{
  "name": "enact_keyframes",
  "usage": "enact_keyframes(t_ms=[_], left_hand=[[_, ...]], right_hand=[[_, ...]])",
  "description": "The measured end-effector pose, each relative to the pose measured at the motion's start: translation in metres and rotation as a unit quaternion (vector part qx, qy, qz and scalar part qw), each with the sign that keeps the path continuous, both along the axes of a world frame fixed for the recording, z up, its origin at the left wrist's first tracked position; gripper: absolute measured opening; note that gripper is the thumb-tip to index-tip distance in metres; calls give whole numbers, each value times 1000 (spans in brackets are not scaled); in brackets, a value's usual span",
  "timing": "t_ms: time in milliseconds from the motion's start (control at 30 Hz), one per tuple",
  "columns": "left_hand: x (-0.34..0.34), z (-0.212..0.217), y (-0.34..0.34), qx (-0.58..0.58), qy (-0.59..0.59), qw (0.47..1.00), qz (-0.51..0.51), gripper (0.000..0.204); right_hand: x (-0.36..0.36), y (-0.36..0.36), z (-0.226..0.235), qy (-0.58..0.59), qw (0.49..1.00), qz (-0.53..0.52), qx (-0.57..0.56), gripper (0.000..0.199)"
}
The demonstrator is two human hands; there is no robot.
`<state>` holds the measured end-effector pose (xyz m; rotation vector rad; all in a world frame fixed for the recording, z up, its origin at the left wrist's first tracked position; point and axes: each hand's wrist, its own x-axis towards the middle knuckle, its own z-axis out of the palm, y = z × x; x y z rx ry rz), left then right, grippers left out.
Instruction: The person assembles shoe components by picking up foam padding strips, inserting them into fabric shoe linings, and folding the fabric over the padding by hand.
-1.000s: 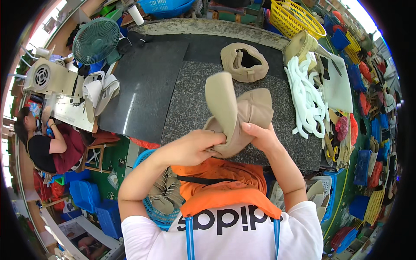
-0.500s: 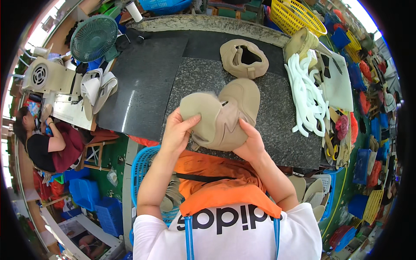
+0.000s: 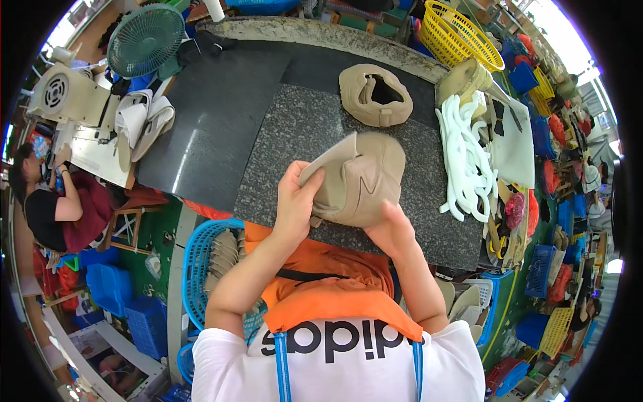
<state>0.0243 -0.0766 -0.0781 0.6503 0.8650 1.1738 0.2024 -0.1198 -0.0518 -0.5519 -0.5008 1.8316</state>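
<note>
A tan cap (image 3: 372, 181) is held up in front of me, over the dark speckled worktop (image 3: 268, 147). My left hand (image 3: 300, 201) pinches its brim (image 3: 331, 161) between thumb and fingers, and the brim shows nearly edge-on. Against the lower right side of the crown is my right hand (image 3: 392, 231); its thumb is raised and a little blurred, the other fingers mostly hidden behind the fabric. Just beyond it on the worktop sits a second tan cap (image 3: 375, 96), its opening facing up.
White foam strips (image 3: 463, 157) lie in a heap on the right. A blue basket (image 3: 194, 268) holding tan pieces stands by my left arm. Over at the left are a green fan (image 3: 145, 41), a sewing machine (image 3: 74, 97) and a seated person (image 3: 60, 201). A yellow basket (image 3: 462, 37) is at the back.
The held cap has turned, so its brim went from facing me flat to nearly edge-on. My right hand has shifted along the crown and its thumb has lifted. My view has moved slightly.
</note>
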Motion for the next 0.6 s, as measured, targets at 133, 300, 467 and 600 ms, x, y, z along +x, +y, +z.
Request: enact_keyframes(t_ms=[133,300,467,600], left_hand=[[0,27,2,84,-2,993,-78,35],[-10,25,16,94,152,962,-206,35],[-13,31,20,60,191,952,-232,23],[4,21,21,215,365,894,-147,30]], right_hand=[[6,-6,3,-262,961,-68,54,58],[5,-5,0,-223,967,-113,48,53],[3,-2,1,-204,973,-101,33,51],[-8,-5,-2,-150,986,-80,-2,47]])
